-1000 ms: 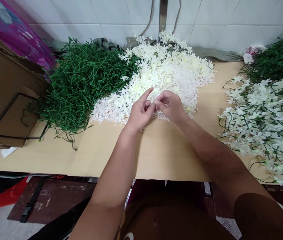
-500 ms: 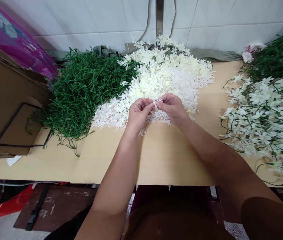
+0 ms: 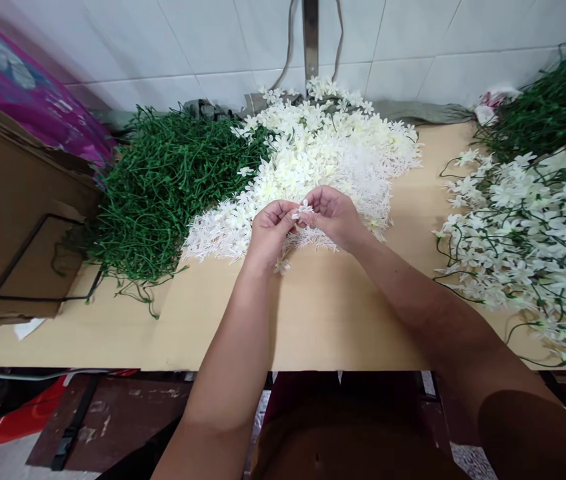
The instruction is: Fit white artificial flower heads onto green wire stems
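Between my fingertips is a small white artificial flower (image 3: 305,209), its petals spread at the top. My left hand (image 3: 273,229) pinches it from the left, and my right hand (image 3: 333,215) pinches it from the right. Both hands hover over the front edge of a heap of loose white flower heads and thin white pieces (image 3: 307,160). A single white flower (image 3: 281,267) lies on the table just below my left hand. Left of the heap spreads a tangled pile of green plastic stems (image 3: 173,180).
White flowers on green stems (image 3: 543,233) are piled at the right, with more green stems (image 3: 547,113) behind them. A cardboard box (image 3: 17,207) with a black wire frame (image 3: 37,298) stands at the left. The tan tabletop (image 3: 213,327) ends near my body.
The white flower between my fingers has turned, and its open petals now show. Both hands have shifted slightly left in view, as has the whole scene.
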Tool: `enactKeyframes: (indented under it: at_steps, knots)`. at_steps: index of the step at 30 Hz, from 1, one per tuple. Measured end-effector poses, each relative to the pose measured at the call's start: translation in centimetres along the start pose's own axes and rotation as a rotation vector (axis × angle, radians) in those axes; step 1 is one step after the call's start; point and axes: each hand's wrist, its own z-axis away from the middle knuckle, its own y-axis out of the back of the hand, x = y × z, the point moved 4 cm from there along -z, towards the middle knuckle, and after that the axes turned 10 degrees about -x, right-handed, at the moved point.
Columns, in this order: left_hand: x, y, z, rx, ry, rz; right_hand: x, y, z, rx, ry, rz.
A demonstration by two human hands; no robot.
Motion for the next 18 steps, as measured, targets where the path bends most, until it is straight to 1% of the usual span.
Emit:
enactKeyframes:
  at_steps: [2,4,9,12,14,16,18]
  knots:
    - [0.1,-0.1,0.0,0.0,-0.011,-0.024,-0.1,-0.2,0.1,0.003,-0.004,0.05]
    - [0.2,-0.3,0.1,0.0,-0.024,-0.044,-0.3,-0.2,0.1,0.032,-0.009,0.096]
    - [0.1,-0.7,0.3,-0.002,-0.03,-0.068,-1.1,0.2,0.1,0.089,-0.006,0.175]
    - [0.0,-0.7,0.4,-0.011,-0.028,-0.029,-0.7,0.2,-0.1,0.071,-0.054,0.146]
    - [-0.1,-0.7,0.3,-0.015,-0.013,-0.007,-0.3,0.2,-0.3,0.082,-0.086,0.113]
    - [-0.2,-0.6,0.3,-0.012,-0.001,0.0,0.1,0.0,-0.4,0.08,-0.099,0.086]
    - [-0.2,-0.5,0.3,-0.003,0.0,-0.005,0.1,-0.3,-0.5,0.05,-0.098,0.067]
